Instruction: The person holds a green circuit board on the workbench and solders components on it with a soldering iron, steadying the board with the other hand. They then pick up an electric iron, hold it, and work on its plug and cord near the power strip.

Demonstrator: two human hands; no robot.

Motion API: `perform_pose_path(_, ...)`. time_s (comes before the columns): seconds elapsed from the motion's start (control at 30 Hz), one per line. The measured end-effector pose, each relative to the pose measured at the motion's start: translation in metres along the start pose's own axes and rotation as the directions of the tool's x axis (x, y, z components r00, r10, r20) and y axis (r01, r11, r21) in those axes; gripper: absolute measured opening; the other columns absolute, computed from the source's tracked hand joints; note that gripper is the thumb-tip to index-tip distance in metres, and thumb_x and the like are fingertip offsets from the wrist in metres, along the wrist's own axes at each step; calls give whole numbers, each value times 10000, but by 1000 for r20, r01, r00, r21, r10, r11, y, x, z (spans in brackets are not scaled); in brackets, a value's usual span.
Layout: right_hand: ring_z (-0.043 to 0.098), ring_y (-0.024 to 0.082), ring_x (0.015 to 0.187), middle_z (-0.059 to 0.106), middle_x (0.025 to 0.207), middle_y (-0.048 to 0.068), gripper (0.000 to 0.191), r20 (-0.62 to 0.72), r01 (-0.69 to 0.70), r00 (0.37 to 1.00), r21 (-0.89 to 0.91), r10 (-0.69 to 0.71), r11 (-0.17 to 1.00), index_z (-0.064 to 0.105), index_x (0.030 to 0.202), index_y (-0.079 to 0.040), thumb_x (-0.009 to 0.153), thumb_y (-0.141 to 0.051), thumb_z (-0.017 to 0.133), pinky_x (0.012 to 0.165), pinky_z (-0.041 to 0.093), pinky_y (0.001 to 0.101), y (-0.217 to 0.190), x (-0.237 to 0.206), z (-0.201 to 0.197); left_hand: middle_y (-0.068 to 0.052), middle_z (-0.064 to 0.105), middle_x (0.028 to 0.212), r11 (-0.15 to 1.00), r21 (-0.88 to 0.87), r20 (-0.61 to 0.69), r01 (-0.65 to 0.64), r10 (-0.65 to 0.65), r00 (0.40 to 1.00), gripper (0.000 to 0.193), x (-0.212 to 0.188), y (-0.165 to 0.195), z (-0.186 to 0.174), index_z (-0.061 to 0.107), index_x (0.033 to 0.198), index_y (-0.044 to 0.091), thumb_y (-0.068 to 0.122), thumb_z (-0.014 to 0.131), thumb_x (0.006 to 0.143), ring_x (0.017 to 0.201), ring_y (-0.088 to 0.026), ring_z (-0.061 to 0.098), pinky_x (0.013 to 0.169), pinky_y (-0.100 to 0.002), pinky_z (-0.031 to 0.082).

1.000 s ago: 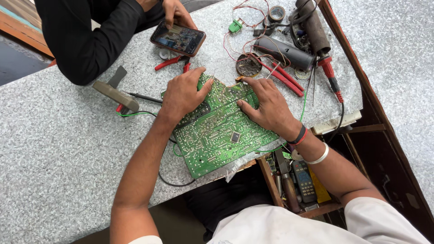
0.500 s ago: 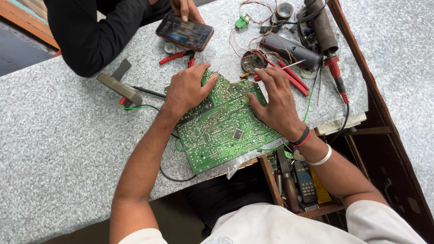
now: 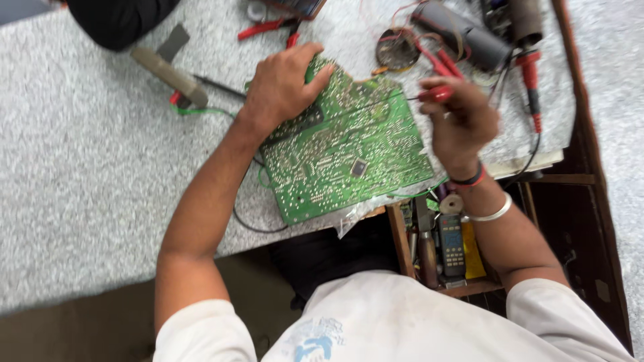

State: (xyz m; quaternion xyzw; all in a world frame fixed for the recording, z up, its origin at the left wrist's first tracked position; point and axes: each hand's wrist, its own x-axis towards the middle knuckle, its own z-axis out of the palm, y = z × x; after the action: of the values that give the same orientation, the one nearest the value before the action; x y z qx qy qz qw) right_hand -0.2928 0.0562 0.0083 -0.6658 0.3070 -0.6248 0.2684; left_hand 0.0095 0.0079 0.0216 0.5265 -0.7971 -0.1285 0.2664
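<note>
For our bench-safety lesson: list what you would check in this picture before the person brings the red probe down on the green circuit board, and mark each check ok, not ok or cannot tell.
1. Circuit board lies flat, solder side up, on the speckled bench: ok, though its near edge overhangs.
2. Left hand presses the board's far corner to steady it: ok.
3. Right hand grips the red probe: ok, but blurred.
4. Probe tip placed on a chosen joint: cannot tell.
5. Board disconnected from power: cannot tell; a green wire and black wires run from it.
6. Red-handled pliers lie off the board: ok.
</note>
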Motion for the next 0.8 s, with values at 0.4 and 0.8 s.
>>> perform_pose_path(0.4,615,204,726,580,905,113,308,-36,-305,912,607,409,734,535,1325,37,1228,-245,615,628,482,304,92,-10,-22,-176,758,1085,990,53,-82,-132,137,987,383,-5,-17,13,703,1205,22,372,695,1049,942,-347,744,809,-473,579)
perform_pose_path(0.8,705,203,706,697,991,164,298,33,-409,887,516,460,753,451,1334,-46,1227,-318,513,602,572,295,75,-8,-16,-195,742,1108,995,-10,-35,-101,101,994,376,-7,-9,7,700,1240,26,363,696,1074,989,-387,722,841,-497,564)
